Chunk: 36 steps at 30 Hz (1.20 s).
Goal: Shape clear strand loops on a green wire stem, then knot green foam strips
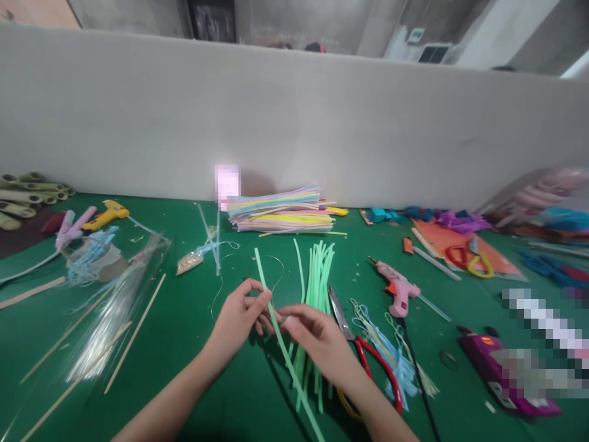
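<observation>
A long pale-green strip (pixel 280 341), which looks like a chenille stem or paper strip, runs slanting from above my left hand (pixel 242 310) down toward the front edge. My left thumb and fingers are closed on it near its upper part. My right hand (pixel 315 334) is beside the strip, thumb and forefinger pinched together; whatever sits between them is too small to make out. A thin wire (pixel 281 265) curves around behind my hands. Under and beyond my right hand lies a bundle of similar green strips (pixel 317 276). Scissors (pixel 340 313) with red and yellow handles lie partly beneath my right forearm.
Multicoloured strips (pixel 280 215) are stacked by the grey partition (pixel 294 123). To the right are a pink glue gun (pixel 398 291), blue tassels (pixel 391 350) and a purple device (pixel 501 368). Leftward lie clear plastic sleeves (pixel 115 325), sticks (pixel 138 328) and a yellow glue gun (pixel 108 213).
</observation>
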Each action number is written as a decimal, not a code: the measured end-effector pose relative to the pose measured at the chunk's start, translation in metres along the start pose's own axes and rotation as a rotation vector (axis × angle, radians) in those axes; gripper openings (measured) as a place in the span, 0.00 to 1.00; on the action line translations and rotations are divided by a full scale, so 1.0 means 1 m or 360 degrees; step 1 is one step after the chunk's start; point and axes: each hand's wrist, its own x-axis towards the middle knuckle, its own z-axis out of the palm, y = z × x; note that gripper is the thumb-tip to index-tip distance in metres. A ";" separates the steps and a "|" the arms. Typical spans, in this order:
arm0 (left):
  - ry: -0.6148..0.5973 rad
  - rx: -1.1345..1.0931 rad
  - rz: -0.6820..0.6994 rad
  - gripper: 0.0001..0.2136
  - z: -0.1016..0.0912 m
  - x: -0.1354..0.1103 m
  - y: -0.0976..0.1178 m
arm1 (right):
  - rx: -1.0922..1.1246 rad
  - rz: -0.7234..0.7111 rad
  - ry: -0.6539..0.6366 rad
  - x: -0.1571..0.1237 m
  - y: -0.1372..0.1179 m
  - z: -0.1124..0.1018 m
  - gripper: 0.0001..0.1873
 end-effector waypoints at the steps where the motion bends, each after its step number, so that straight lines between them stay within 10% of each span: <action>1: -0.0008 0.0004 0.0010 0.16 0.001 -0.001 0.001 | 0.0048 0.0025 -0.0082 -0.003 0.000 0.006 0.22; 18: 0.0557 -0.0291 0.0143 0.17 -0.032 0.015 0.012 | 0.0326 0.0230 -0.0295 -0.009 0.001 0.022 0.14; 26: 0.0766 0.0273 0.0328 0.13 -0.070 0.021 0.031 | 0.0384 0.0098 -0.0155 -0.008 -0.002 0.004 0.16; 31: 0.0363 0.1022 0.0097 0.08 -0.053 0.046 0.035 | 0.0475 0.0065 -0.0006 -0.001 -0.001 -0.005 0.23; 36: 0.0366 0.1442 -0.0087 0.17 -0.015 0.080 0.031 | 0.0530 0.0087 0.0045 0.001 0.000 -0.005 0.25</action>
